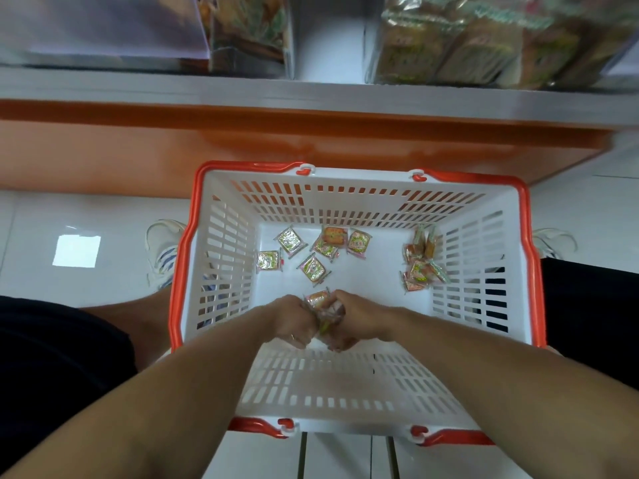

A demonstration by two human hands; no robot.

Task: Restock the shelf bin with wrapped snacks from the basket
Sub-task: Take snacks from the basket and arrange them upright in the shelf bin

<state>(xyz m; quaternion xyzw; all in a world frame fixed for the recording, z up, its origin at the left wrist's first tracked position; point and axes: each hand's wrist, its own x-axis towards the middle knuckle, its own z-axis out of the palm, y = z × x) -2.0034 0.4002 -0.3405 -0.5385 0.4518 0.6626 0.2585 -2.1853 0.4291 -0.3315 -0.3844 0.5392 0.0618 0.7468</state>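
Note:
A white basket with an orange rim (349, 378) stands on the floor between my legs. Several wrapped snacks (313, 267) lie loose on its bottom, and a small heap (422, 267) sits against the right wall. My left hand (294, 323) and my right hand (352, 321) are low inside the basket, pressed together around a bunch of wrapped snacks (321, 307). Both hands curl round that bunch. A clear shelf bin (449, 46) holding wrapped snacks sits on the shelf above.
A grey shelf edge (311, 95) with an orange base panel (242, 143) runs across just beyond the basket. Another clear bin (249, 32) stands at upper middle. My shoes (162, 250) flank the basket on the white tiled floor.

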